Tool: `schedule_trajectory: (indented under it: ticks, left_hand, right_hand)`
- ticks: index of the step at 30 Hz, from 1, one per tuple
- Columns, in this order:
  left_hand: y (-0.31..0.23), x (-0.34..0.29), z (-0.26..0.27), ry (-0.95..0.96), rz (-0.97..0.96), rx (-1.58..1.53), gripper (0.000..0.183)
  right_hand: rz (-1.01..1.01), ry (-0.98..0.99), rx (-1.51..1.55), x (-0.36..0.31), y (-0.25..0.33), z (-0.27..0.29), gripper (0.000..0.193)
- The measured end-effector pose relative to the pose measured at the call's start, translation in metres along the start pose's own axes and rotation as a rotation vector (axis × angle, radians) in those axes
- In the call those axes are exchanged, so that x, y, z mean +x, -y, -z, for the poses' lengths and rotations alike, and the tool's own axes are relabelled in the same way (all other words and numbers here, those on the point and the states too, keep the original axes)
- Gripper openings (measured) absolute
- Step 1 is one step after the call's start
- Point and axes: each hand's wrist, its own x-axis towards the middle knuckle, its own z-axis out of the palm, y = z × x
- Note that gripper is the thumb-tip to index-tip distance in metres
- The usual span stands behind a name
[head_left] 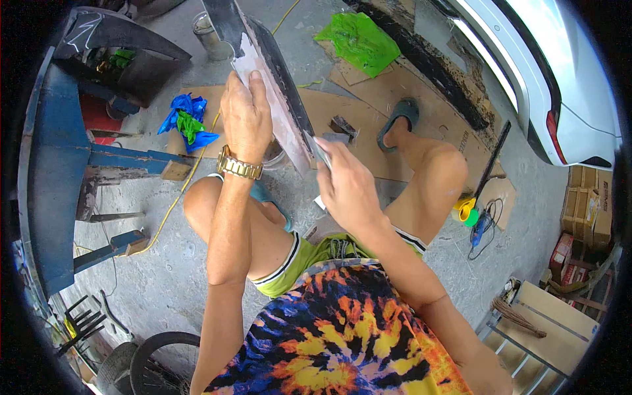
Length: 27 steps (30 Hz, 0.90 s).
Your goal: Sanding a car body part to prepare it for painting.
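Observation:
A long dark car-body panel (282,117) with pale, filler-like patches stands tilted between my knees. My left hand (246,115), with a gold watch on its wrist, is closed around the panel's left edge. Close to the panel's lower right edge, my right hand (345,187) pinches a thin grey flat piece (321,153); its exact kind is hard to make out. The piece is at the dark rim of the panel, and my fingers hide part of it. Behind the panel's lower end, a round container is partly covered.
Cardboard sheets (395,168) lie underfoot. Crumpled green plastic (359,43) and a blue-green bundle (189,122) rest ahead. A metal can (209,36) stands far left. A blue metal frame (56,164) flanks the left; a silver car (566,79) the right. A yellow cable (176,204) crosses the floor.

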Motion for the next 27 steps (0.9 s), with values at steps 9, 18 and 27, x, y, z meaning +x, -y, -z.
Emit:
schedule_trajectory:
  ticks: [9, 18, 27]
  left_hand:
    - [0.003, 0.001, 0.002, -0.01, 0.027, -0.045, 0.031]
    - [0.0, 0.002, 0.0, -0.032, 0.051, -0.052, 0.033]
    - [0.001, 0.002, 0.008, 0.042, 0.036, -0.145, 0.034]
  right_hand:
    - [-0.118, 0.217, -0.075, -0.025, -0.002, 0.013, 0.031]
    - [-0.059, 0.105, -0.048, -0.011, -0.005, -0.011, 0.03]
    - [0.089, 0.114, -0.12, 0.032, -0.009, 0.052, 0.027]
